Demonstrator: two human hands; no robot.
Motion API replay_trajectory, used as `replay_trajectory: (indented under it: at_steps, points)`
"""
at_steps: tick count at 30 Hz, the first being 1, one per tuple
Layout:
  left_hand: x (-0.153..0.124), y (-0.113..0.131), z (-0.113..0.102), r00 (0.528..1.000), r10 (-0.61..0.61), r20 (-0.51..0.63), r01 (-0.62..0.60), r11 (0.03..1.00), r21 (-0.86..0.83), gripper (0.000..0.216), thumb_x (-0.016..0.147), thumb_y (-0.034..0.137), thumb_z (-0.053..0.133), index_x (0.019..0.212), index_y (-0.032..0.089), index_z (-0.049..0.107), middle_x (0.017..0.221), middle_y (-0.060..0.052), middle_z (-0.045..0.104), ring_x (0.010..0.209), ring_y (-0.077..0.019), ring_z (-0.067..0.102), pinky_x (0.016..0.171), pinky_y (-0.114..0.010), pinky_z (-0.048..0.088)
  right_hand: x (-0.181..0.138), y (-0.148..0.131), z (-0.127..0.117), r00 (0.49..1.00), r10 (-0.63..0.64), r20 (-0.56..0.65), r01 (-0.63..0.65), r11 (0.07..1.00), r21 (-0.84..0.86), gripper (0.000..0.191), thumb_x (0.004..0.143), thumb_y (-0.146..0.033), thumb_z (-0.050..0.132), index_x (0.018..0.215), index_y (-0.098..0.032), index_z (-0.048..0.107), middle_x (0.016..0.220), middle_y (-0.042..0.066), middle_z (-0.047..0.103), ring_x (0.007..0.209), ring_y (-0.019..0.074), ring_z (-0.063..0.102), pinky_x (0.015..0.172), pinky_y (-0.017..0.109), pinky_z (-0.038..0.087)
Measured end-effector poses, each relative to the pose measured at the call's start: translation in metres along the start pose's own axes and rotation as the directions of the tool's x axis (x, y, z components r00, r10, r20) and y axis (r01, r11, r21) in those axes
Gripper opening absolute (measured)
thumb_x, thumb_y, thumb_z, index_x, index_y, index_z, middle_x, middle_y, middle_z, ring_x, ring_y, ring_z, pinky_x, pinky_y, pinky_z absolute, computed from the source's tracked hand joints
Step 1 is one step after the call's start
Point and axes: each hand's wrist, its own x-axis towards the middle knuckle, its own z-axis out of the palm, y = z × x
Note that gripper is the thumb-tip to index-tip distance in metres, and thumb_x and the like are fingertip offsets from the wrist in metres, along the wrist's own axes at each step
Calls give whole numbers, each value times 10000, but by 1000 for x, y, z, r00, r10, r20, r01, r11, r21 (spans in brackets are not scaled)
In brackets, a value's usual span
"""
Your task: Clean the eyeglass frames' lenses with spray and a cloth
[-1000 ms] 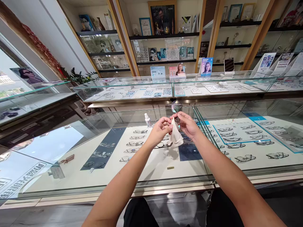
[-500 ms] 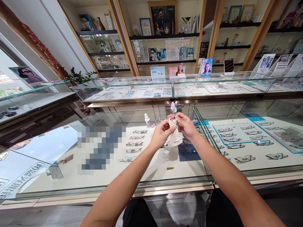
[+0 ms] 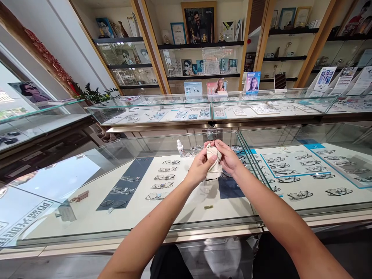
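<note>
Spectacles [image 3: 212, 133] and cloth [image 3: 214, 170] are held between left hand [image 3: 200, 162] and right hand [image 3: 230, 158], above the counter [image 3: 192, 210]. To their left, a bottle [image 3: 180, 148] is placed.

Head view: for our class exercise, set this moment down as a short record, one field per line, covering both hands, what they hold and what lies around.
Left hand: pinching a pale cloth, thumb on its front
Right hand: closed on the glasses, against the cloth
Glasses: one lens upright above the fingertips; the rest hidden
Bottle: white, standing beyond the left hand
Near side: small gold-coloured piece
Below the hands: glass display case with rows of eyewear
</note>
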Motion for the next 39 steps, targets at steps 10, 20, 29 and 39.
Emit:
replay_trajectory:
  at_steps: [10,20,29,39]
  points:
    - [-4,1,5,1000,-24,13,24,999,-22,675,812,618,921,1239,143,705,908,-40,739,740,-154,652,689,-261,529,-1,8,0,999,34,-13,-32,994,107,313,788,-466,965,863,-258,744,1169,20,827,1097,206,749,967,309,614]
    - [0,3,-5,994,16,-107,-8,997,75,615,816,756,847,932,161,742,678,20,598,586,-109,452,568,-251,388,-8,3,8,996,55,66,-48,994,-96,366,785,-555,959,865,-244,783,1204,48,807,1024,197,732,875,293,567]
    - [5,-1,-14,996,-55,-66,57,998,29,666,873,809,750,1063,171,782,706,-6,650,625,-152,531,605,-282,432,-3,1,1,998,62,12,-59,988,-144,405,725,-579,979,841,-235,800,1188,65,811,892,179,696,759,290,557]
    - [5,10,-16,975,-171,145,195,966,-168,811,811,626,867,1465,177,699,1067,-103,818,889,-245,729,765,-320,529,4,-1,-14,996,48,-70,-49,999,-12,369,742,-525,960,901,-246,779,1177,40,819,609,96,508,523,241,416]
